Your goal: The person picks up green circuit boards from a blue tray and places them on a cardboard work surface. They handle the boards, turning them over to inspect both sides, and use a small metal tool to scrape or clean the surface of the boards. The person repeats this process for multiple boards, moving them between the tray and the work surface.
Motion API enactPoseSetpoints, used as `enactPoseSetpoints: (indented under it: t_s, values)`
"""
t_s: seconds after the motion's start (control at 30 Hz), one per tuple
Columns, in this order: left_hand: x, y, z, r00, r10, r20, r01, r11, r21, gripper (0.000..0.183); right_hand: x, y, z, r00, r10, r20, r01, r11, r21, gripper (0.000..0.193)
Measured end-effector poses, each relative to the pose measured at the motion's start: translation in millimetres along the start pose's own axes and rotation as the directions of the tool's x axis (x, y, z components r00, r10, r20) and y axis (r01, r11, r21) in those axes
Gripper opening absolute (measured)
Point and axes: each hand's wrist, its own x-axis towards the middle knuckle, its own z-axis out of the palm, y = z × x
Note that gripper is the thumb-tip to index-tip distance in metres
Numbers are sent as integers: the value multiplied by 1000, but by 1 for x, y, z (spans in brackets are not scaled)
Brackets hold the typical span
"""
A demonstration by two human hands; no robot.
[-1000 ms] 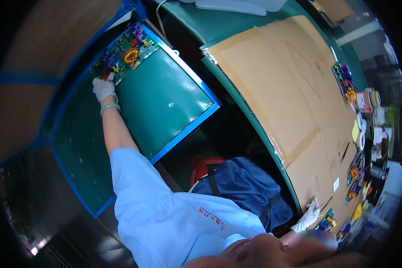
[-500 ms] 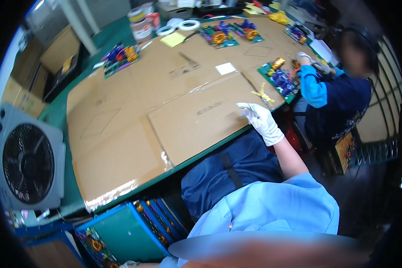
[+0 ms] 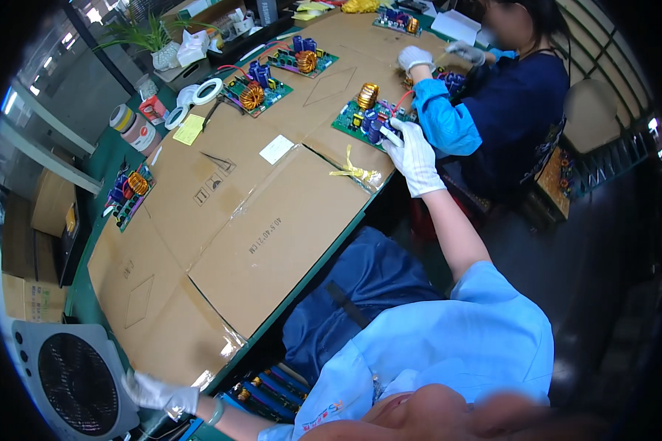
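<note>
My right hand (image 3: 416,160), in a white glove, reaches to the near edge of a green circuit board (image 3: 351,123) at the table's right side. Its fingers close over the board's edge by the blue capacitors (image 3: 372,126); the thumb is partly hidden. The board also carries a copper coil (image 3: 368,95) and a red wire. At the lower left my gloved left hand (image 3: 154,393) is stretched out, fingers extended and slightly smeared, beside the grey fan (image 3: 77,378) and the table corner. It holds nothing that I can see.
A co-worker's gloved hands (image 3: 417,59) work at another board on the right. More circuit boards (image 3: 257,92) lie along the far side and a board (image 3: 130,192) at the left. Yellow ties (image 3: 357,170), a white card (image 3: 276,149) and tape rings (image 3: 207,91) lie on the cardboard (image 3: 272,235).
The view has turned right. My right hand has moved from above the cardboard onto the circuit board. My left hand has come up from the lower edge beside the fan.
</note>
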Motion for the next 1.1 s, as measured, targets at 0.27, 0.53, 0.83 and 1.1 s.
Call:
enactPoseSetpoints:
  t_s: [0.27,0.53,0.83,1.1]
  values:
    - [-163,72,141,588,-360,724,425,900,102,23,22,-12,-11,946,224,235,-197,972,-130,64]
    - [-173,85,144,530,-418,738,475,867,150,17,51,13,-6,859,119,498,-190,977,94,57]
    - [-170,83,139,576,-449,683,640,768,-34,18,68,-108,-39,747,-158,646,-317,769,555,53]
    - [-145,98,107,837,-418,353,497,852,-167,22,23,-225,-19,273,-894,355,237,421,876,52]
